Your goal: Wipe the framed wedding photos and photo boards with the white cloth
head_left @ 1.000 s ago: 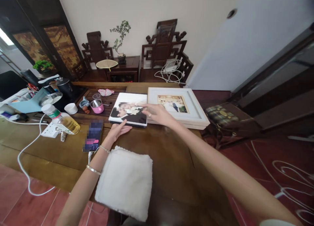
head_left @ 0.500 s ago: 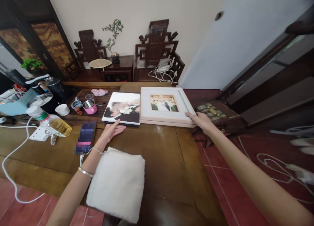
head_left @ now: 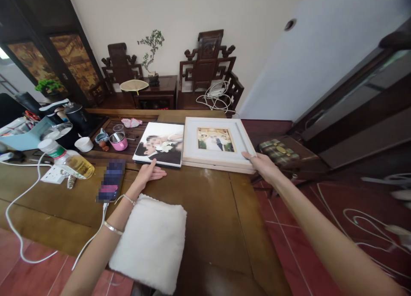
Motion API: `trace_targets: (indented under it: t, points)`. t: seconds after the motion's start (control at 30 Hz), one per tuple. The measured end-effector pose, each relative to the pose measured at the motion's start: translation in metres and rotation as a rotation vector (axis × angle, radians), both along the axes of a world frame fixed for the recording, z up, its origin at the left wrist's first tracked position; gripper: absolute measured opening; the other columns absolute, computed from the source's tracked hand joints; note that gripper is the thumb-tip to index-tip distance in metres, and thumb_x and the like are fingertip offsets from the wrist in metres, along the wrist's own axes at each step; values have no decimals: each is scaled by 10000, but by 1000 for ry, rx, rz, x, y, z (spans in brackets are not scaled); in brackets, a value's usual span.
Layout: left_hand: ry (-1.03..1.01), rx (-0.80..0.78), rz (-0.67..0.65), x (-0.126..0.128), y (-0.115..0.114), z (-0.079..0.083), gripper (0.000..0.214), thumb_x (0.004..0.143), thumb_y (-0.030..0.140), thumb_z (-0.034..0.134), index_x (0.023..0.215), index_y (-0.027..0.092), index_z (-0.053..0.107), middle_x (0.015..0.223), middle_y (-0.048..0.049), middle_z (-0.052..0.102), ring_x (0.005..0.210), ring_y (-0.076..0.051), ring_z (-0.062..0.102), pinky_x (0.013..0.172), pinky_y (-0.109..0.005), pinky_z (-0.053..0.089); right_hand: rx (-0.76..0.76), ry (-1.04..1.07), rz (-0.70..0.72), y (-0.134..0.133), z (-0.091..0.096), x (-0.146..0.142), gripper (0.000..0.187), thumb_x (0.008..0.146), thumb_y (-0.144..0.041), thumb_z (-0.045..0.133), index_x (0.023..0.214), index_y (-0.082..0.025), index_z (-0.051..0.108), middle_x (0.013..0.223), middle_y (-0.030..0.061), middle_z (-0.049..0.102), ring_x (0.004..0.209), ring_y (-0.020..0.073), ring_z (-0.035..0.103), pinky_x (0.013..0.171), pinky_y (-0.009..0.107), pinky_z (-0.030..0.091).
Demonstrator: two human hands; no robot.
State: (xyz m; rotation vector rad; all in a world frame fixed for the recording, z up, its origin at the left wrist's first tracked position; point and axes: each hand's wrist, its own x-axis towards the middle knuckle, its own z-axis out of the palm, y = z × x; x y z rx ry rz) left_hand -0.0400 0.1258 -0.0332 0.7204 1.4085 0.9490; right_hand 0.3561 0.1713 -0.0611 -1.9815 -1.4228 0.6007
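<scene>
My left hand [head_left: 148, 176] lies with its fingers stretched out along the front edge of a photo album [head_left: 160, 152], whose cover shows a couple. Its thumb touches the cover's near edge. At the right, my right hand [head_left: 265, 165] grips the near right side of a pale photo frame [head_left: 189, 152], thumb on top and the other fingers mostly hidden. The frame holds a wedding picture behind glass and rests on another pale layer. Album and frame lie side by side. A folded white fluffy cloth [head_left: 150, 244] lies at the near table edge, beside my left forearm.
On the wooden table [head_left: 208, 210] stand a bottle of yellow liquid [head_left: 75, 165], a phone [head_left: 111, 180] on a cable, a pink cup [head_left: 118, 141], a white cup [head_left: 84, 144] and a kettle [head_left: 77, 116]. A plaid item [head_left: 278, 152] rests on a low stand at the right.
The view has shifted slightly. Both hands keep their places at the album and the frame; the near right corner of the frame appears a little closer to me.
</scene>
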Motion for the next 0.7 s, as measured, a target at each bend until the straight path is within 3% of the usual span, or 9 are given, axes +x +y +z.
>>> trace_targets:
  t: [0.2,0.33,0.43,0.5,0.57,0.63,0.7]
  points:
    - [14,12,-7,-1,1,1,408,855,462,606,781,62,644,806,-227,725,730,-258,730,715,-307,580,-71,-72,-11,-5,4,0,399,851,-389,494,1090,-146,701,931,129,739,904,307,666,742,360,514]
    - [302,31,-180,6,-7,12,464,891,506,509,664,118,620,667,-171,713,636,-231,710,661,-309,566,-131,-187,-18,-1,13,0,417,847,-422,496,1038,-111,700,979,189,714,957,333,649,783,372,486]
    - [495,108,-272,26,-3,30,408,840,474,592,577,163,592,565,-100,677,639,-225,691,704,-311,539,-161,-272,-3,4,20,0,456,843,-433,496,1053,-63,662,1061,252,668,1015,355,622,821,393,465]
    - [679,299,-264,49,12,44,364,799,456,645,569,179,587,607,-85,678,800,-249,688,818,-317,498,-182,-315,4,7,23,1,503,846,-461,481,1082,-42,629,1104,286,635,1015,364,618,808,407,466]
    - [929,485,-245,75,35,57,326,738,448,703,613,159,616,761,-145,697,1009,-332,630,910,-369,446,-205,-344,9,9,26,1,527,854,-486,457,1098,-43,607,1114,295,622,992,359,625,786,410,472]
    - [1151,454,-340,98,61,63,340,693,435,741,746,109,661,928,-212,686,1088,-383,581,935,-408,424,-220,-366,21,10,29,1,503,873,-470,433,1102,-52,593,1102,282,629,983,344,629,786,401,471]
    - [1305,388,-469,114,81,63,360,741,394,691,883,63,672,1036,-249,659,1082,-392,582,915,-439,435,-219,-383,40,10,32,-1,461,895,-424,408,1108,-54,579,1090,269,640,993,336,627,801,391,463]
